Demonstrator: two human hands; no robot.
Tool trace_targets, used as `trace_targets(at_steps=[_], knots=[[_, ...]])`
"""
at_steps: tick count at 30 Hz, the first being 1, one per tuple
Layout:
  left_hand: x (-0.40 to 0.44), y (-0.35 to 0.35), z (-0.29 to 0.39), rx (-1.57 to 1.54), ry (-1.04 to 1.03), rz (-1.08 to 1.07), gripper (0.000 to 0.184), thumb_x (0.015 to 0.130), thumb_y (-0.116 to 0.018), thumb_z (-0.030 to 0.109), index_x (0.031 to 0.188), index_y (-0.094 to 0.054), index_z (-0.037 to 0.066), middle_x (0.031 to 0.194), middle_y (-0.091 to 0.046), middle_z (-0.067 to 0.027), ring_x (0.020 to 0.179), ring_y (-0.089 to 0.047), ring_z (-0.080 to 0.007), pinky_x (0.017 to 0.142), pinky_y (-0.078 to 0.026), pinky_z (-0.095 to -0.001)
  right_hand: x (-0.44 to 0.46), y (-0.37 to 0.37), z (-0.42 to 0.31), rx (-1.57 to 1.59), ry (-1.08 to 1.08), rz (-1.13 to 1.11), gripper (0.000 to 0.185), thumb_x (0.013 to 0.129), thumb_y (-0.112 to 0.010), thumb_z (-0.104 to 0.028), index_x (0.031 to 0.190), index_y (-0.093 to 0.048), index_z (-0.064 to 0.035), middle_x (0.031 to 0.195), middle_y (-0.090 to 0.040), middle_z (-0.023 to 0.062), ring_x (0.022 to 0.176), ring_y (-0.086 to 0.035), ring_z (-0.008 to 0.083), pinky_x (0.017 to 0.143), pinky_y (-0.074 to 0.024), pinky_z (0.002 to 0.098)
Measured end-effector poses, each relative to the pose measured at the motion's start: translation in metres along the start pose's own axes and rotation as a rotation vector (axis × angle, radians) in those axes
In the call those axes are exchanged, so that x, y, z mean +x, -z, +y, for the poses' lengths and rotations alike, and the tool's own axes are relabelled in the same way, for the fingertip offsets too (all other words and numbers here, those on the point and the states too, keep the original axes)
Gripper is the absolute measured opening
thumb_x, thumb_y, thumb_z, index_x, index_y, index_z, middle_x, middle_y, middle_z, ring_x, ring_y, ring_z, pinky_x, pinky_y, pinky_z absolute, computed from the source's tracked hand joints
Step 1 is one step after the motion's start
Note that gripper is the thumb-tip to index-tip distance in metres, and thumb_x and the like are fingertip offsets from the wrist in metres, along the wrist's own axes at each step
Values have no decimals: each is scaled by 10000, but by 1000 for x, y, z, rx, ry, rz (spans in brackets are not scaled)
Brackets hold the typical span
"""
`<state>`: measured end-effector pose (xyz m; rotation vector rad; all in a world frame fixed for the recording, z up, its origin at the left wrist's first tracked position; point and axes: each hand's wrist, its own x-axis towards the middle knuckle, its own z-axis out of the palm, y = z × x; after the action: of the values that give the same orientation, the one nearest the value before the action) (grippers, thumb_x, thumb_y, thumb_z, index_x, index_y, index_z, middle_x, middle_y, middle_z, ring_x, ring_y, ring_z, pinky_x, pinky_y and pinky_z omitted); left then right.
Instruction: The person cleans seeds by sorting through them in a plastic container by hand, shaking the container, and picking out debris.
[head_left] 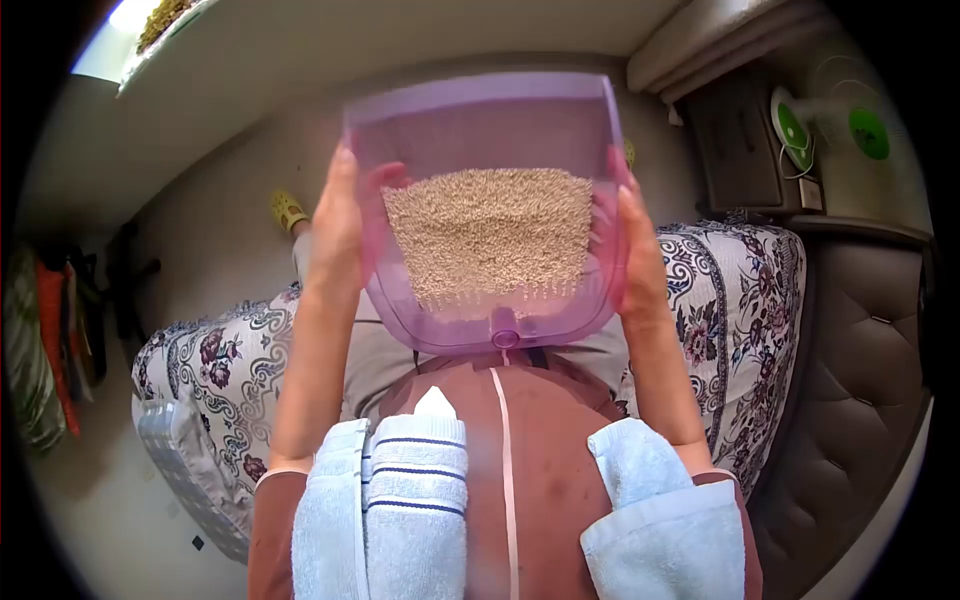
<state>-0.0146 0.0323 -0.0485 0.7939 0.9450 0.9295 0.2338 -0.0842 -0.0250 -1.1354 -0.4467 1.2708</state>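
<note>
A translucent purple plastic tray [480,95] is held up in front of my body, between both hands. Small beige grains [490,225] lie in a thick layer across its middle, with thin streaks of them toward the near edge. A short round spout-like knob [504,335] sits at the near edge. My left hand [340,225] grips the left wall, its fingertips showing pink through the plastic. On the opposite wall, my right hand [637,240] is closed in the same way, fingers partly hidden behind the tray.
I sit on a bed with a patterned cover [225,365], beside a padded brown headboard [840,400]. A dark nightstand [735,145] and a green-and-white fan [790,130] stand at right. Light blue towels [415,510] hang over my shoulders. A yellow clog [287,210] is on the floor.
</note>
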Motion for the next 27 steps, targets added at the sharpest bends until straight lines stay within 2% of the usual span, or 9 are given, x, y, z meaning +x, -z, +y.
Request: trace_targets(at_steps=[2, 6, 8, 13, 14, 17, 21, 24, 27], knots=[[-10, -14, 42, 29, -64, -26, 533, 1025, -336, 445, 1440, -336, 111, 1166, -591, -138, 1049, -552, -205, 933, -471, -400, -3, -11, -29, -68, 151, -97, 564, 1006, -387, -368, 1498, -241, -133, 1295, -540, 105, 1122, -555, 198, 938, -444, 355], [-3, -19, 44, -41, -449, -208, 571, 1032, -249, 449, 1505, -153, 144, 1188, -585, -165, 1139, -543, -236, 1027, -411, -394, 13, 8, -2, -12, 406, -196, 596, 997, -395, -313, 1515, -182, -110, 1453, -410, 98, 1302, -438, 267, 1081, -340, 413], [5, -10, 10, -38, -292, -79, 542, 1049, -238, 387, 1513, -134, 126, 1207, -573, -134, 1130, -545, -231, 1007, -411, -383, 27, 31, 42, -18, 339, -179, 571, 998, -391, -266, 1507, -207, -86, 1494, -350, 91, 1357, -364, 264, 1098, -316, 401], [8, 8, -40, -53, -94, -4, 529, 1044, -325, 362, 1482, -256, 74, 1219, -556, -89, 1027, -560, -187, 894, -457, -342, 7, 45, 54, -53, 26, -70, 537, 1000, -389, -309, 1483, -275, -106, 1385, -442, 105, 1222, -483, 245, 1015, -388, 372], [12, 15, -47, 44, -74, -16, 524, 1029, -342, 409, 1496, -261, 184, 1191, -574, -163, 1048, -576, -243, 940, -449, -391, 8, 44, 50, -61, -37, -35, 540, 999, -393, -322, 1483, -277, -112, 1367, -454, 107, 1202, -497, 240, 1001, -399, 370], [13, 8, -33, -52, 51, 41, 492, 1029, -350, 402, 1476, -304, 202, 1139, -603, -156, 1034, -584, -256, 940, -456, -396, 6, 23, 25, 44, -20, -26, 504, 1008, -387, -214, 1464, -301, -19, 1408, -439, 106, 1252, -459, 159, 1052, -358, 285], [-8, -25, 50, -83, -90, -34, 511, 1027, -328, 428, 1480, -264, 200, 1127, -611, -174, 1021, -596, -270, 938, -471, -428, -7, -13, -41, -61, 179, -159, 583, 1004, -388, -335, 1514, -193, -131, 1384, -447, 166, 1240, -481, 259, 1034, -392, 403], [-7, -28, 54, -108, -479, -286, 545, 1037, -291, 420, 1481, -246, 107, 1167, -607, -168, 1060, -590, -221, 928, -473, -366, 7, 2, -18, -44, 422, -172, 629, 993, -400, -360, 1524, -148, -135, 1445, -391, 168, 1314, -413, 273, 1071, -347, 417], [10, -7, -8, 11, -232, -74, 552, 1042, -256, 415, 1519, -125, 169, 1174, -582, -167, 1079, -569, -248, 963, -430, -422, 14, 38, 43, -44, 241, -154, 609, 991, -378, -347, 1520, -169, -130, 1440, -395, 147, 1293, -423, 254, 1045, -349, 397]])
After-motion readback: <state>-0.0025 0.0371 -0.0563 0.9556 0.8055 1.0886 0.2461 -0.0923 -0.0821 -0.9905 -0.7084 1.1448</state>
